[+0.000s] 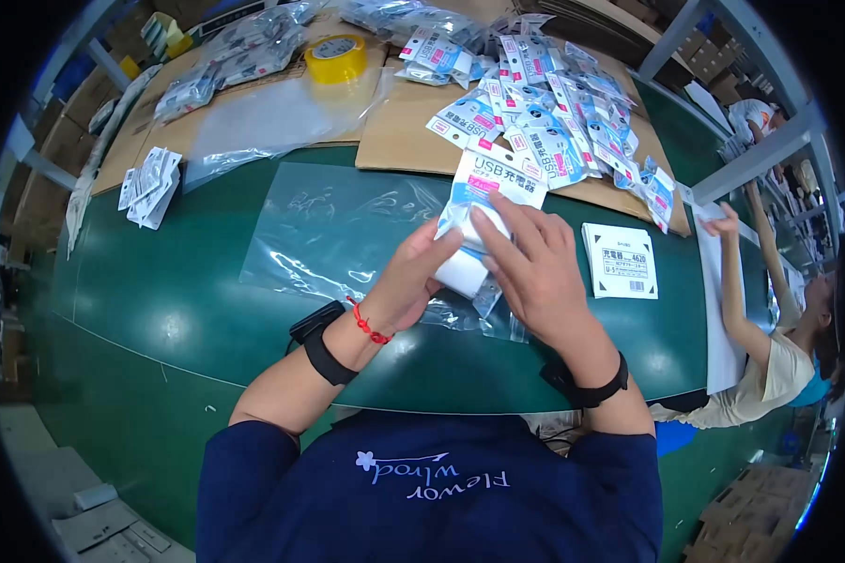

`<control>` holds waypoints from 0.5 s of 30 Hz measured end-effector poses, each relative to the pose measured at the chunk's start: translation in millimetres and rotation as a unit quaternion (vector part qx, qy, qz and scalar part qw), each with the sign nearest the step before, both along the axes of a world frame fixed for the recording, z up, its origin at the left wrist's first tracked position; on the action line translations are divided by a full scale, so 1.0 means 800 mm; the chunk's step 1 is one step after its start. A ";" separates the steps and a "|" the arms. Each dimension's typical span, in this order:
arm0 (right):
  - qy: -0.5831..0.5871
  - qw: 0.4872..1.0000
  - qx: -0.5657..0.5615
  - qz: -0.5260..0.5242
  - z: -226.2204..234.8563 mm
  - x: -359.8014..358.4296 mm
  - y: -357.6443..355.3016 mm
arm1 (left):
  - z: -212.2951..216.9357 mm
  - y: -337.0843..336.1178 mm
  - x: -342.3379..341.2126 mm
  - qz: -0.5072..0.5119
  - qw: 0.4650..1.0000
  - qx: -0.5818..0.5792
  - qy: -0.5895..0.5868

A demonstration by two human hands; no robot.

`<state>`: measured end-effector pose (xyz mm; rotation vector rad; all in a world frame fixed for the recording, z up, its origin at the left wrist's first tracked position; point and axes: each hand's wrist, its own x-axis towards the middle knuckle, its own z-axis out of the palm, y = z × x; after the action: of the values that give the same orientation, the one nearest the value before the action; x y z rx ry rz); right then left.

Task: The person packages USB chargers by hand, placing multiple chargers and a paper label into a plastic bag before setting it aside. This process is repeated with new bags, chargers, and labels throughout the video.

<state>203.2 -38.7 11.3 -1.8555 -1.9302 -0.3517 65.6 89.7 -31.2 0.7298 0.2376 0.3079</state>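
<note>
Green table (207, 281): taken as the landmark for all placements.

Charger pack (483, 202): a white block in a clear sleeve with a blue-and-white header card, held above the table's middle, just beyond the person's chest. It is gripped from both sides.

Left hand (413, 277): closed around the pack's left side, thumb laid along the white block; a red cord and a black band are worn at the wrist.

Right hand (535, 267): curled over the pack's right side and top, fingers (507, 225) pressed on the block; a black band is worn at the wrist.

Clear bag (329, 235): laid flat on the table, under and left of the hands.

Label stack (622, 261): small white squares, set on the table just right of the right hand.

Pack heap (554, 113): many similar packs, piled on cardboard (399, 141) at the table's far side, beyond the hands.

Tape roll (335, 58): yellow, seen at the far side on cardboard, left of the heap.

Bagged goods (225, 56): grey items in clear bags, at the table's far left.

Leaflets (150, 186): a small white fan, lying at the table's left edge.

Co-worker (770, 347): seated past the table's right end, one arm raised to a white sheet (718, 310).
</note>
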 end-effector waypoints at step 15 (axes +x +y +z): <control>0.722 0.692 -0.017 -0.010 0.004 0.018 -0.009 | -0.018 -0.011 0.011 0.089 0.950 0.299 0.000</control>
<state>217.5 -45.8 14.1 -1.2902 -0.7296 0.9255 74.7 81.1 -45.4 1.3108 0.2103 0.5644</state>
